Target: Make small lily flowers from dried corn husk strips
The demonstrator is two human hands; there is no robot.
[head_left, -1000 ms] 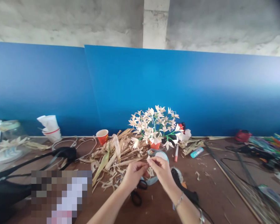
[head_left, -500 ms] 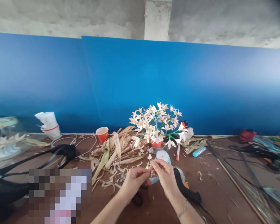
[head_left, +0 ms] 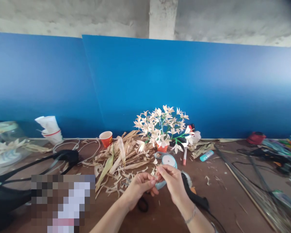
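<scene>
My left hand (head_left: 141, 188) and my right hand (head_left: 171, 183) meet low in the middle, fingertips pinched close together. Between them is a small pale husk piece (head_left: 156, 176), mostly covered by the fingers. Just beyond the fingers stands a roll with a white face and light blue edge (head_left: 169, 160). A black glue gun (head_left: 196, 197) lies beside my right wrist. Under my left hand shows a black loop, probably a scissors handle (head_left: 143, 204). Farther back, a bunch of cream husk flowers (head_left: 162, 127) on green stems rises from a red cup (head_left: 162, 148).
Dry corn husks (head_left: 128, 150) are heaped left of the flowers, with scraps scattered nearer. A red paper cup (head_left: 106, 139) stands behind them. A black strap (head_left: 66, 157) and cables lie left. At right are a turquoise item (head_left: 207, 156) and thin rods (head_left: 254, 197). A blue panel (head_left: 155, 74) closes the back.
Both hands stay pinched at nearly the same spot. My left hand's fingers have turned and spread slightly, and more of the black loop below shows. The view has shifted a little.
</scene>
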